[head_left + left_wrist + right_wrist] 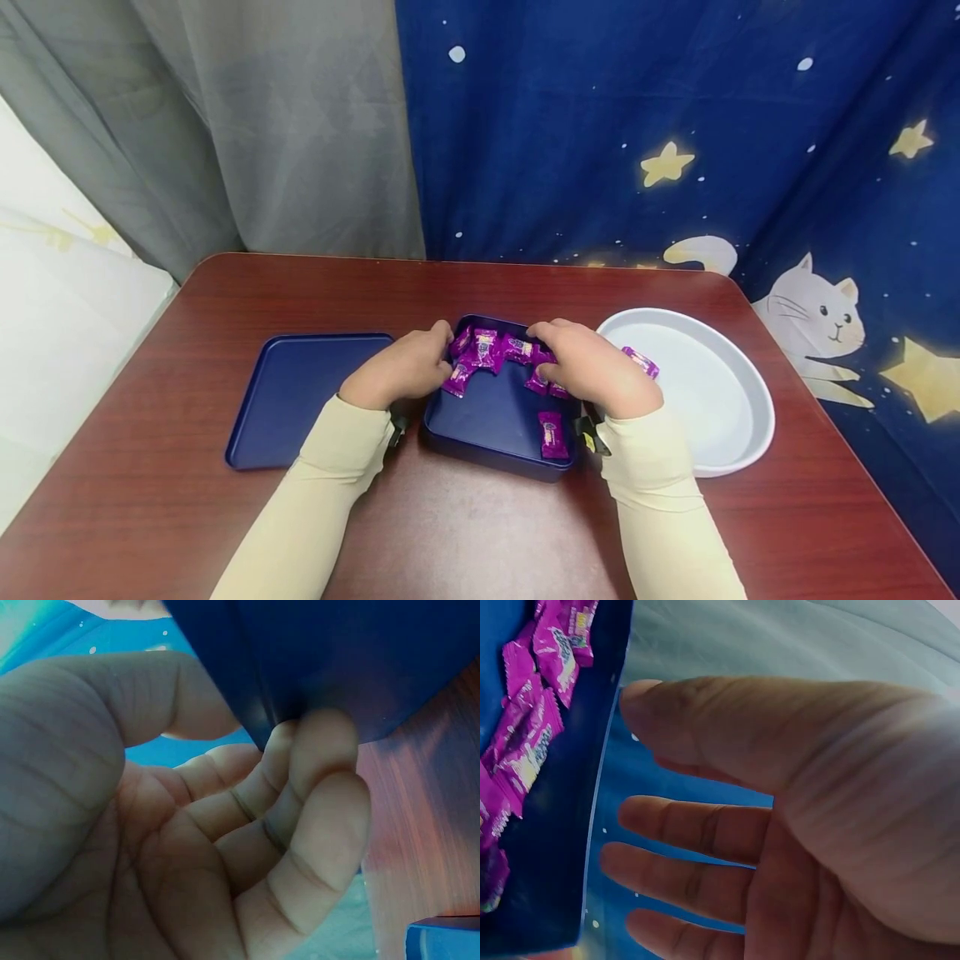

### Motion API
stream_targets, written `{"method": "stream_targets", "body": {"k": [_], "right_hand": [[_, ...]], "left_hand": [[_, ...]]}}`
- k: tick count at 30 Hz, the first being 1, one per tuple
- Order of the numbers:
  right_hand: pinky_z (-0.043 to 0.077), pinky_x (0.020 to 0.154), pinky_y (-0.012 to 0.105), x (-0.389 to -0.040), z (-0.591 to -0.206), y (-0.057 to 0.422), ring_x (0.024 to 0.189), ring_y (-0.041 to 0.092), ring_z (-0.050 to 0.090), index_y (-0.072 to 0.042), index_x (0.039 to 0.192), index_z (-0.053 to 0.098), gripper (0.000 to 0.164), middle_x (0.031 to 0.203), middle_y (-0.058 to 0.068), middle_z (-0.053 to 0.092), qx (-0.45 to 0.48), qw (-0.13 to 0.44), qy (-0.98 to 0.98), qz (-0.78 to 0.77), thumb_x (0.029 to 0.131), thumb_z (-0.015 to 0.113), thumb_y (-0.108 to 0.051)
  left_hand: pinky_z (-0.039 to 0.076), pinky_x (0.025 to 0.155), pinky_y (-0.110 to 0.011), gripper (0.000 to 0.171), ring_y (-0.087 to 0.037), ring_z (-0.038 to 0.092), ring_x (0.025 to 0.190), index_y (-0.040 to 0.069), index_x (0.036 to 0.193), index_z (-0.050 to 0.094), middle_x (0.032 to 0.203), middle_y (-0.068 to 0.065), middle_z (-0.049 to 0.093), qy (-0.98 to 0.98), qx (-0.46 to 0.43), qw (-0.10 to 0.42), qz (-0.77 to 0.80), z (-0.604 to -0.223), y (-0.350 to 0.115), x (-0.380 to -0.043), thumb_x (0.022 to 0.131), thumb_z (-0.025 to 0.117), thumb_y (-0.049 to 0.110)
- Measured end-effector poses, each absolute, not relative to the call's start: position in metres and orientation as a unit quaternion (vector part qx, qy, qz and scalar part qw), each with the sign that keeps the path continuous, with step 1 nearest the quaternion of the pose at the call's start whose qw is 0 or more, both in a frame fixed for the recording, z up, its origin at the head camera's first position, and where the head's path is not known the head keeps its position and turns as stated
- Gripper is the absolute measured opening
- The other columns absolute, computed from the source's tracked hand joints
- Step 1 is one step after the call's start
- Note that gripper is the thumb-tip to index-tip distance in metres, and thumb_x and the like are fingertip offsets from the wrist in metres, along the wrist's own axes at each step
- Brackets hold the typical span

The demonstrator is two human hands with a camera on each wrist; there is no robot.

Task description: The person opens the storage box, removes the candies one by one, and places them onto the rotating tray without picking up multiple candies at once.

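Note:
A dark blue square box [487, 425] holds several purple-wrapped candies [487, 348], mostly bunched toward its far side, with one candy [552, 435] at the near right. My left hand [401, 367] grips the box's left side, thumb at the wall and curled fingertips against its outside in the left wrist view. On the opposite side is my right hand [596, 367], its thumb tip right at the rim of the box [604, 750]. The other fingers [697, 829] of that hand extend nearly straight alongside the wall.
On the left of the table lies a flat dark blue lid [300, 392]. A round white tray [712, 400] stands at the right, partly behind my right forearm, with a purple candy [641, 362] at its left side. Curtains [322, 125] hang behind the table's back edge.

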State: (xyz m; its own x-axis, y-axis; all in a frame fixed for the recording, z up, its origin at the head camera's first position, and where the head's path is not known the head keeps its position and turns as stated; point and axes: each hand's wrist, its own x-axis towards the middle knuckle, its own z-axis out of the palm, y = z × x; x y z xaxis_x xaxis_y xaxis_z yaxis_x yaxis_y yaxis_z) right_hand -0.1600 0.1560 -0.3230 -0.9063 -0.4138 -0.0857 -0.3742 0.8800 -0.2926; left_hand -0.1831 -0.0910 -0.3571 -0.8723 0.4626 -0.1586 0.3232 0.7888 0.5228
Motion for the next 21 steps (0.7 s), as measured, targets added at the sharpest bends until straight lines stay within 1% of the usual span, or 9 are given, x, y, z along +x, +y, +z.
{"method": "stream_targets", "body": {"k": [5, 11, 14, 21], "right_hand": [[0.042, 0.103, 0.046, -0.163, -0.328, 0.149, 0.12, 0.034, 0.056, -0.003, 0.138, 0.055, 0.052, 0.13, 0.018, 0.058, -0.21, 0.081, 0.966, -0.129, 0.09, 0.072, -0.014], [0.041, 0.105, 0.046, -0.167, -0.338, 0.142, 0.122, 0.034, 0.055, 0.0, 0.139, 0.054, 0.053, 0.131, 0.019, 0.058, -0.224, 0.092, 0.964, -0.113, 0.091, 0.072, -0.016], [0.038, 0.107, 0.047, -0.169, -0.342, 0.138, 0.126, 0.036, 0.052, 0.0, 0.139, 0.054, 0.054, 0.134, 0.021, 0.056, -0.229, 0.092, 0.964, -0.098, 0.091, 0.072, -0.017], [0.038, 0.107, 0.047, -0.174, -0.351, 0.135, 0.125, 0.036, 0.052, 0.0, 0.136, 0.055, 0.052, 0.133, 0.021, 0.056, -0.237, 0.084, 0.964, -0.088, 0.09, 0.072, -0.017]], "left_hand": [[0.046, 0.072, -0.037, 0.033, -0.023, 0.055, 0.077, -0.001, 0.124, 0.046, 0.079, -0.009, 0.054, 0.935, 0.21, 0.139, 0.25, -0.358, -0.092, -0.184, 0.094, 0.057, 0.009], [0.046, 0.073, -0.037, 0.033, -0.023, 0.055, 0.078, 0.0, 0.124, 0.046, 0.08, -0.009, 0.054, 0.935, 0.209, 0.139, 0.249, -0.359, -0.092, -0.185, 0.094, 0.057, 0.01], [0.046, 0.073, -0.037, 0.033, -0.023, 0.055, 0.078, 0.0, 0.124, 0.046, 0.081, -0.009, 0.054, 0.935, 0.209, 0.141, 0.251, -0.36, -0.092, -0.186, 0.094, 0.058, 0.01], [0.046, 0.072, -0.037, 0.033, -0.023, 0.055, 0.077, 0.001, 0.124, 0.046, 0.081, -0.009, 0.055, 0.934, 0.208, 0.142, 0.252, -0.361, -0.091, -0.188, 0.095, 0.057, 0.01]]}}
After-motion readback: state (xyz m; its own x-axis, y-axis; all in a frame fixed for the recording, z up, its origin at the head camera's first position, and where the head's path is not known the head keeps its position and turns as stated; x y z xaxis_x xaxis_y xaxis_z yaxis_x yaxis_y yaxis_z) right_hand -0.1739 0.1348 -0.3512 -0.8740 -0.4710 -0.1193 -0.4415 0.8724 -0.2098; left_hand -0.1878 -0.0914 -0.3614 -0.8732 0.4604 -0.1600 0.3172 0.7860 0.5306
